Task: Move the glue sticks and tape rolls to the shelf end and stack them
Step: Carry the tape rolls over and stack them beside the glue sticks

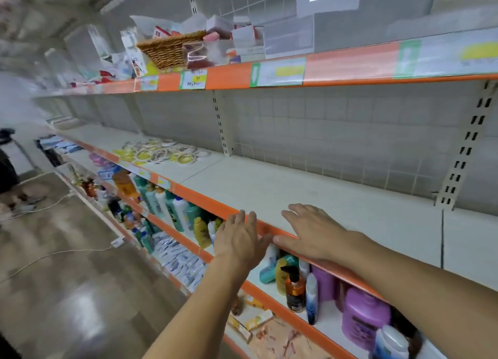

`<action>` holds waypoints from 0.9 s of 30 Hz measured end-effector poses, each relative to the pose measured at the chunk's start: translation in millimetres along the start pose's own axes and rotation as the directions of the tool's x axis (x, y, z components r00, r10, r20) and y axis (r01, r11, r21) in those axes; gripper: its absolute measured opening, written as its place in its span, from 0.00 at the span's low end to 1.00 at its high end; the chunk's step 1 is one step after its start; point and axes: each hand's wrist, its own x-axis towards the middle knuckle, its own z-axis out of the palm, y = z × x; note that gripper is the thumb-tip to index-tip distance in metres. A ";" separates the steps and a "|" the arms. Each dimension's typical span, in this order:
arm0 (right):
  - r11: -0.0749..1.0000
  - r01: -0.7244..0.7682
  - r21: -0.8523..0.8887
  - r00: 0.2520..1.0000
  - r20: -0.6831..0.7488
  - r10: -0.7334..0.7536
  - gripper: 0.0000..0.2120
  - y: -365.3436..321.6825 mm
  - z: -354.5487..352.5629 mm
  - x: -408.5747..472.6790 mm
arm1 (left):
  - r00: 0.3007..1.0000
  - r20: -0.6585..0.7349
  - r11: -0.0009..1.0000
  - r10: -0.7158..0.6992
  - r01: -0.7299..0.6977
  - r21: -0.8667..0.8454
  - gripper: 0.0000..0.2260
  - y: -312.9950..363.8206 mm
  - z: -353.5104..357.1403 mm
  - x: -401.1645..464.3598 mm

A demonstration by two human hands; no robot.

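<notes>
Presently both hands are empty with fingers spread: left hand (pixel 238 238) at the shelf (pixel 310 194) edge, right hand (pixel 314 230) flat on its board. Tape rolls (pixel 161 151) lie well ahead, leftward; glue sticks unidentifiable. Recommend gathering small batches, supporting them underneath.

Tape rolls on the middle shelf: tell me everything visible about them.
The tape rolls are flat rings, some white or cream, some yellow, lying on their sides in a loose, overlapping spread, not stacked. They sit on the white middle shelf, far to the left, between its orange front edge and the tiled back wall. Motion blur hides labels and an exact count. Neither the left hand nor the right hand touches them; both are open, far from the rolls.
</notes>
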 end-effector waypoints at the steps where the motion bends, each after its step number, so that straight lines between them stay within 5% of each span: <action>1: 1.000 0.017 -0.001 1.000 0.002 -0.017 0.35 -6.6 1.8 11.1 | 1.000 -0.001 1.000 -0.019 0.019 -0.007 0.32 -9.6 0.1 3.1; 27: 0.978 0.208 -0.024 0.973 0.107 -0.204 0.33 -132.2 34.8 356.1 | 0.960 -0.003 0.960 -0.279 0.279 -0.018 0.26 -281.5 0.5 187.8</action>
